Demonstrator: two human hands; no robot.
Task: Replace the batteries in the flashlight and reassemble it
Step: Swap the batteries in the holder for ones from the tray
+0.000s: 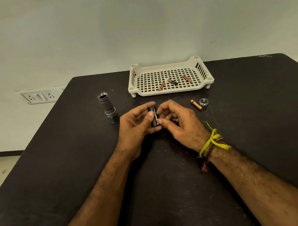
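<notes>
My left hand (135,123) grips a black battery holder (153,117) above the table's middle. My right hand (177,123) pinches a battery (156,118) against the holder's side with thumb and forefinger. The grey flashlight body (108,107) stands head-down on the table to the left, its threaded open end up. A loose copper-coloured battery (196,104) lies to the right, beside the round tail cap (203,102) with its spring facing up.
A cream perforated tray (171,91) stands at the back of the dark table (78,150), holding three batteries (172,82). A wall with a socket plate (36,97) lies beyond the table's left edge.
</notes>
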